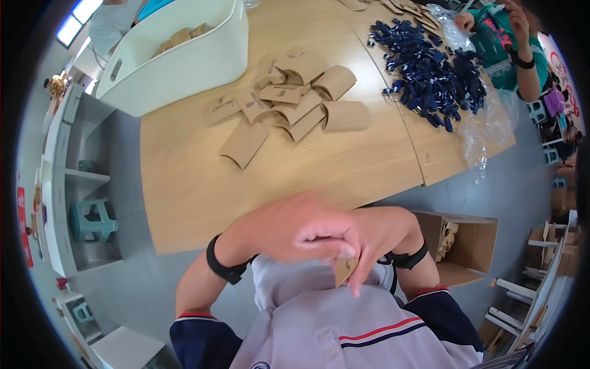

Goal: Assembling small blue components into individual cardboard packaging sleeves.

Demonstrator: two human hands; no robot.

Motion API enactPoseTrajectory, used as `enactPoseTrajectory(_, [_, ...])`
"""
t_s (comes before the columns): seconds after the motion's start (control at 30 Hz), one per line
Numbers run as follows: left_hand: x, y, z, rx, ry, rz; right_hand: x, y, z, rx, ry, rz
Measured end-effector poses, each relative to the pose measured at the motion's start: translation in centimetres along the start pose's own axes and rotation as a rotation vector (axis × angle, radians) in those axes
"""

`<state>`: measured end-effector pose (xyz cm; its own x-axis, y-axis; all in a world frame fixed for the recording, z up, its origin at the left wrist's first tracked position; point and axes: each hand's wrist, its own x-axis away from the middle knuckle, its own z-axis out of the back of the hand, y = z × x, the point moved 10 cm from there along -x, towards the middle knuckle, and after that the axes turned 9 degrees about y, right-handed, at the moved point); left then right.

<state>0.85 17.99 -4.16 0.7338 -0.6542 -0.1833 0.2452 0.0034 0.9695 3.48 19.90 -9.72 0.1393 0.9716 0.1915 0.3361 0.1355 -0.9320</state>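
Observation:
Close to my chest, just off the table's near edge, my two hands meet around a brown kraft pillow box [345,271]. My left hand [301,229] is curled, its thumb pressing at the box's upper end. My right hand [376,237] grips the same box, with its fingers pointing down along the side. Most of the box is covered by the hands, so whether its flap is folded in cannot be seen. A loose heap of similar pillow boxes [244,142] lies ahead on the wooden table [196,197], some with a dark print.
A white plastic tub [184,80] at the far left holds more boxes. Small dark blue packaged pieces [424,67] are heaped at the right, beside clear plastic wrap [482,138]. A co-worker in green [504,40] sits beyond. An open carton [470,246] stands at my right.

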Motion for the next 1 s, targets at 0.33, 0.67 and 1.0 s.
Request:
enactPoseTrajectory(0.33, [2.4,4.6,1.1,-0.659,0.532,-0.557,-0.4,-4.8,1.1,-0.619,0.191,0.397])
enactPoseTrajectory(0.67, [8.1,12.4,23.1,-1.638,0.962,0.054,15.7,-7.7,12.6,0.783,1.533,0.28])
enactPoseTrajectory(1.0, [6.3,17.6,8.1,-1.134,0.823,-0.518,18.8,-6.8,22.8,1.441,1.575,0.148])
